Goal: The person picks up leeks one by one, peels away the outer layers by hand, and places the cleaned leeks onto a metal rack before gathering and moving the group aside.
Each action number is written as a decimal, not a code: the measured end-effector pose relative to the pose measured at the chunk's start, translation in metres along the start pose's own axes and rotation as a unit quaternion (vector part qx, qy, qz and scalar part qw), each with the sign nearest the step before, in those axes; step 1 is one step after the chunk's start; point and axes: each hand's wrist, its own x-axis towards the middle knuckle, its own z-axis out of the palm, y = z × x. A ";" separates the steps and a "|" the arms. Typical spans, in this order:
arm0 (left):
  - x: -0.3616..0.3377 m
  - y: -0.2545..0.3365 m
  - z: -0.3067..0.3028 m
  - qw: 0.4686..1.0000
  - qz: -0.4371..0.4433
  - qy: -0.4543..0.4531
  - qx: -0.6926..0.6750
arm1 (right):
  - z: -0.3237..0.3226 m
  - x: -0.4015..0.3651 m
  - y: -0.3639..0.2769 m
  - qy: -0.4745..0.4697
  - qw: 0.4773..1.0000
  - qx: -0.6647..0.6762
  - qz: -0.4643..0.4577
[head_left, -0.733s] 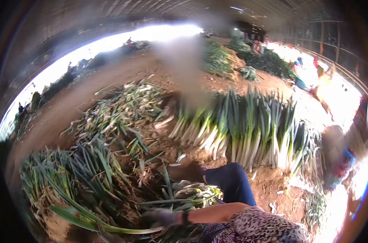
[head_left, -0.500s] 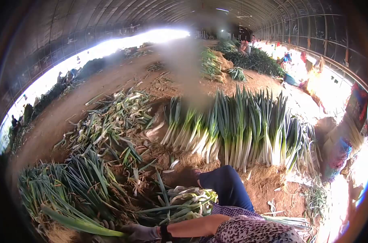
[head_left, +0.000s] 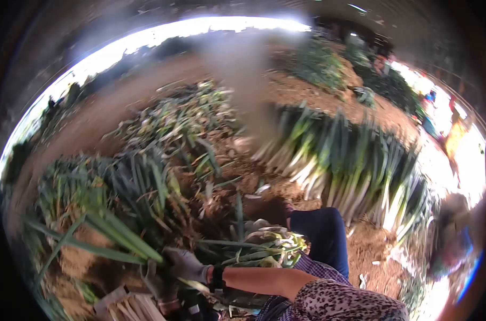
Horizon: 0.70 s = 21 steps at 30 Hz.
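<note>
Both my hands wear grey gloves and come together at the lower left around a large green onion point(head_left: 128, 239). Its long green leaves fan out to the upper left. My right hand point(head_left: 185, 265), with a black band at the wrist, reaches across from the right and closes round the stalk. Just below it, my left hand point(head_left: 160, 282) is closed on the same plant near the base of the leaves. A pale stalk end point(head_left: 195, 285) sticks out under my right hand. A pile of unsorted green onions point(head_left: 141, 184) lies just beyond my hands.
Stripped leaves point(head_left: 270, 243) lie beside my bent knee point(head_left: 323, 235). A row of cleaned green onions point(head_left: 350, 171) leans on the soil at the right. A heap of leaf waste point(head_left: 184, 115) lies farther off. Pale stalks point(head_left: 128, 310) sit at the lower left.
My right hand has lifted with the green onion, whose leaves now point up and left. My left hand has come into clear view beside it. The camera view has turned and tilted.
</note>
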 end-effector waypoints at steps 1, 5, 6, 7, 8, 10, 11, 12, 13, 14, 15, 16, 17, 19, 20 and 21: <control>0.005 -0.004 -0.011 1.000 -0.002 -0.007 -0.003 | 0.009 0.000 0.004 0.013 1.000 -0.008 -0.007; 0.015 -0.011 -0.021 0.996 0.014 0.084 0.028 | 0.012 -0.006 -0.010 0.007 0.999 0.015 0.041; 0.018 -0.004 -0.022 0.990 0.024 0.128 0.050 | 0.005 -0.014 -0.017 -0.015 0.999 0.005 0.043; 0.023 0.005 -0.021 0.982 0.032 0.174 0.071 | 0.004 -0.027 -0.015 -0.031 0.995 0.047 0.077; 0.025 0.020 -0.023 0.983 0.032 0.176 0.033 | -0.005 -0.043 -0.006 -0.063 0.990 -0.011 0.123; 0.024 0.047 -0.034 0.987 0.024 0.160 -0.005 | -0.038 -0.076 0.045 -0.160 0.947 -0.051 0.273; 0.020 0.057 -0.042 0.990 0.010 0.143 -0.006 | -0.066 -0.093 0.058 -0.186 0.945 -0.090 0.254; 0.022 0.055 -0.057 0.991 -0.006 0.122 -0.060 | -0.086 -0.116 0.104 -0.199 0.954 -0.031 0.222; 0.021 0.050 -0.070 0.988 -0.027 0.098 -0.114 | -0.108 -0.130 0.142 -0.237 0.930 -0.164 0.229; 0.016 0.049 -0.065 0.988 -0.004 0.071 -0.137 | -0.120 -0.119 0.101 -0.236 0.858 -0.351 0.292; 0.016 0.048 -0.054 0.986 0.022 0.039 -0.161 | -0.118 -0.110 0.070 -0.105 0.950 -0.249 0.160; 0.013 0.051 -0.048 0.988 0.019 0.033 -0.153 | -0.117 -0.091 0.088 -0.140 0.960 -0.235 0.058; 0.012 0.053 -0.043 0.989 0.014 0.024 -0.144 | -0.103 -0.073 0.056 -0.138 0.967 -0.183 0.109; 0.013 0.046 -0.043 0.980 0.023 -0.044 -0.195 | -0.069 -0.035 -0.014 -0.134 0.981 -0.141 0.021; 0.012 0.046 -0.043 0.976 0.022 -0.075 -0.205 | -0.052 -0.021 -0.037 -0.137 0.984 -0.110 -0.014; 0.012 0.044 -0.040 0.970 0.025 -0.106 -0.216 | -0.036 -0.009 -0.047 -0.161 0.981 -0.104 -0.024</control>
